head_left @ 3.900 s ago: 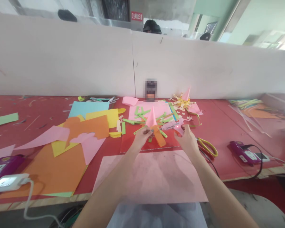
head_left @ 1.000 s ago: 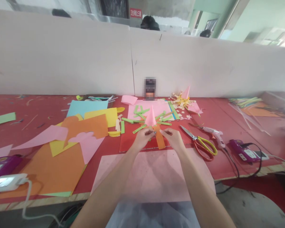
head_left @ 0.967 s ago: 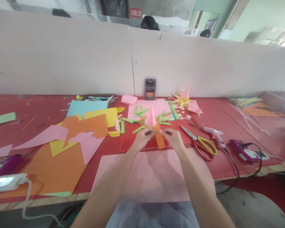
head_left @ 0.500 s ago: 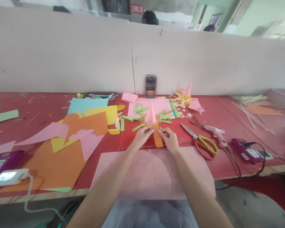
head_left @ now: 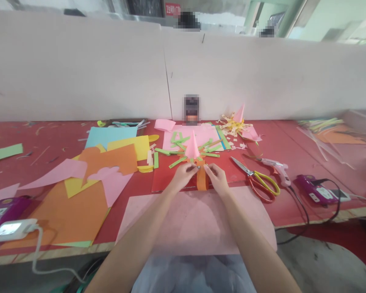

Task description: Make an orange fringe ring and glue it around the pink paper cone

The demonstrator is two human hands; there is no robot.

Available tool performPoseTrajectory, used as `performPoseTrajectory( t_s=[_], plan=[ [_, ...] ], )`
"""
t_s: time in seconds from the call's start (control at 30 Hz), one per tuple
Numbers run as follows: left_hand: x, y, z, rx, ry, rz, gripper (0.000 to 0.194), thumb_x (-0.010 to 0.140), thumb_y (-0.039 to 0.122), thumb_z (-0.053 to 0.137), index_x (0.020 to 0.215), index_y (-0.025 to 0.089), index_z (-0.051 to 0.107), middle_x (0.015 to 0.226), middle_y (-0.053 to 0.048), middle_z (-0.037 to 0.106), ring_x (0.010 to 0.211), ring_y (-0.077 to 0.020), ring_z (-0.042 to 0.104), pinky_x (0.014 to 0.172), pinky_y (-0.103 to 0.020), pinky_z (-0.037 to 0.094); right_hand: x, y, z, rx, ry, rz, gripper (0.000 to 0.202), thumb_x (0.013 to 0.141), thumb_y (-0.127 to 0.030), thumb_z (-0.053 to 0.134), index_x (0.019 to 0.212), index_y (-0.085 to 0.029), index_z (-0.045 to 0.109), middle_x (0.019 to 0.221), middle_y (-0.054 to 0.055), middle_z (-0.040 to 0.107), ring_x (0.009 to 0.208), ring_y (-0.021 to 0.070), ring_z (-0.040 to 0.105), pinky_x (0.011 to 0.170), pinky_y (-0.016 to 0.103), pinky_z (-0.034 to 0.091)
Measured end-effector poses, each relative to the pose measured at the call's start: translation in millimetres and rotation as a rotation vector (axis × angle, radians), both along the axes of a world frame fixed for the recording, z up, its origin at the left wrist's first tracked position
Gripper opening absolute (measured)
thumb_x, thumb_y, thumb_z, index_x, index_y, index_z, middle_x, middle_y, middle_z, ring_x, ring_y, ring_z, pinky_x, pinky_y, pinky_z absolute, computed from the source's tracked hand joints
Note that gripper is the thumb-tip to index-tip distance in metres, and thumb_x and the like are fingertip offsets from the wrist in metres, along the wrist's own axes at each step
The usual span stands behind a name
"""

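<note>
A paper piece with a pink cone (head_left: 192, 146) stands in front of me, green paper strips (head_left: 177, 162) spreading out from around its base. From its near side an orange paper strip (head_left: 202, 181) hangs toward me. My left hand (head_left: 185, 176) pinches the upper left edge of this strip, fingers closed. On the other side, the fingertips of my right hand (head_left: 217, 177) are pressed together at the strip's upper right edge. Both thumbs and forefingers are close together just below the cone. What lies right between the fingertips is partly hidden.
Right of my hands lie scissors (head_left: 256, 181) and a glue gun (head_left: 277, 171) with a cord. Another cone piece (head_left: 238, 118) stands at the back right. Coloured paper sheets (head_left: 70, 211) cover the left. A pink board (head_left: 195, 224) lies along the front edge.
My right hand has shifted slightly left, its fingertips now at the orange strip. The strip's lower end has swung a little left and hangs straighter. The view has moved slightly.
</note>
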State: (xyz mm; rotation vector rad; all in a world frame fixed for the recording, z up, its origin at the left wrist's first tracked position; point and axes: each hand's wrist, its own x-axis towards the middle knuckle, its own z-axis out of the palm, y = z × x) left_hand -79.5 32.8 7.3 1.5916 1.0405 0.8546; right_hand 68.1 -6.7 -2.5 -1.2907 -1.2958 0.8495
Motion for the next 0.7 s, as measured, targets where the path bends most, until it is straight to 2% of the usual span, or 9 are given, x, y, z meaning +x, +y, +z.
performPoseTrajectory(
  t_s=[0.3, 0.7],
  plan=[
    [0.5, -2.9, 5.5, 0.027, 0.059, 0.020, 0.020, 0.074, 0.035, 0.051, 0.072, 0.017, 0.058, 0.075, 0.000, 0.060, 0.076, -0.0164, 0.056, 0.073, -0.027, 0.043, 0.0, 0.5, -2.0, 0.005, 0.000, 0.011, 0.029, 0.078, -0.044, 0.047, 0.068, -0.018, 0.051, 0.064, -0.002, 0.050, 0.061, 0.0102, 0.044, 0.058, 0.021, 0.036],
    [0.4, -2.5, 7.6, 0.041, 0.087, 0.042, 0.022, 0.074, 0.037, 0.052, 0.069, 0.017, 0.058, 0.073, -0.001, 0.060, 0.074, -0.0162, 0.056, 0.071, -0.027, 0.043, 1.6, 3.2, -6.4, -0.021, 0.056, -0.045, 0.037, 0.080, -0.051, 0.042, 0.061, -0.019, 0.046, 0.056, -0.004, 0.046, 0.053, 0.0100, 0.042, 0.053, 0.022, 0.035]
  ],
)
